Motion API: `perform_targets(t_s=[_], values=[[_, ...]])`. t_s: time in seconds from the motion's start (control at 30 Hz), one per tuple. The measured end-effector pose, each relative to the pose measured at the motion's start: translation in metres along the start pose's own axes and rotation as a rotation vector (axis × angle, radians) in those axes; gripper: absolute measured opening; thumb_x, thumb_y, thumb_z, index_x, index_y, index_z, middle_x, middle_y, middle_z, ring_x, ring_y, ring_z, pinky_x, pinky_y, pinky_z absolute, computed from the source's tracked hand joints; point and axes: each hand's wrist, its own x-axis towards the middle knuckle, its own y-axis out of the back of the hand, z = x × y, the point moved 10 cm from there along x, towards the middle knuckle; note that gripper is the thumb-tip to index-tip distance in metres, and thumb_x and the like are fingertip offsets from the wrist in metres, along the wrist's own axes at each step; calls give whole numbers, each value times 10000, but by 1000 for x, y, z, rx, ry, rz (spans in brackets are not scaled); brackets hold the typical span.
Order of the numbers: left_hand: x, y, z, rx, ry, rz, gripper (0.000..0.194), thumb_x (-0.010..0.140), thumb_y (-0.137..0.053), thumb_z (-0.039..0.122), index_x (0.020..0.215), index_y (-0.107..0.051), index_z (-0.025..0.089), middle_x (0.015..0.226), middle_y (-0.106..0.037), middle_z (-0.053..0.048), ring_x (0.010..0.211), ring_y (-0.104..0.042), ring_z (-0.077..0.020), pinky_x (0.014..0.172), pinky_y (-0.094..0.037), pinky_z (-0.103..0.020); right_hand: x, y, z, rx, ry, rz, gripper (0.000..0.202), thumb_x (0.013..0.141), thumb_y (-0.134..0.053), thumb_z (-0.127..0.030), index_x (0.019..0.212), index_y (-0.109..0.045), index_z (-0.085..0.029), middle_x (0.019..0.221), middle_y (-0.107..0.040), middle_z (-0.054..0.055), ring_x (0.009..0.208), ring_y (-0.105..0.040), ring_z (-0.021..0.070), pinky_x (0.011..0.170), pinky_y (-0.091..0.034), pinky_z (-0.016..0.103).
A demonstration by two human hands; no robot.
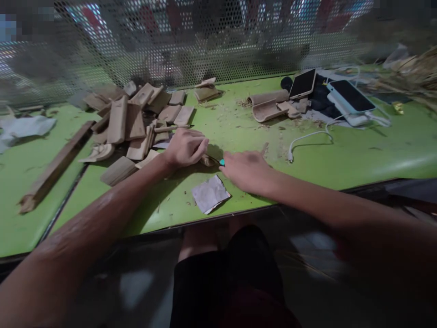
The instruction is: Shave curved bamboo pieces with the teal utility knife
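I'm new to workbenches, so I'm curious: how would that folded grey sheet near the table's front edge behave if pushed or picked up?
The folded grey sheet is probably light, since it looks thin. Its layered edge suggests a little stiffness, though it may bend. Lying flat, it would likely slide rather than roll.

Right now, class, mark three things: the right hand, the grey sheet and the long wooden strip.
Right hand [247,171]: head view, back of the hand.
Grey sheet [210,194]: head view, middle of its upper face.
Long wooden strip [58,166]: head view, midway along it.
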Motion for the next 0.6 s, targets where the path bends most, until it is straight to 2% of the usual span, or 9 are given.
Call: perform_targets(t_s=[0.2,0.37,0.47,0.6], values=[[-2,-4,-4,-5,58,-75,439,970,-339,304,544,-264,231,487,-325,8,443,-270,-126,509,-236,-330,-4,2,-12,-40,50,24,276,979,-418,-204,1113,-619,-70,783,-711,172,769,-702,283,614,-474,341],[3,-8,-9,16,67,-81,452,1005,-236,359,572,-241,232,489,-286,11,441,-240,-125,509,-224,-336,-8,4,-22,-127,107,-80,289,908,-410,-50,1083,-639,-59,798,-702,171,805,-705,283,607,-463,332],[4,-10,-11,25,78,-84,460,1014,-193,387,582,-226,232,494,-276,12,444,-234,-129,514,-219,-339,-7,3,-23,-144,120,-83,262,932,-446,-108,1095,-644,-60,835,-705,180,820,-699,278,629,-467,328],[4,-11,-11,40,93,-121,460,1014,-195,405,586,-208,235,488,-278,13,442,-221,-130,518,-209,-340,-4,5,-22,-117,88,3,304,982,-390,-170,1119,-632,-47,777,-698,176,791,-696,285,631,-471,340]])
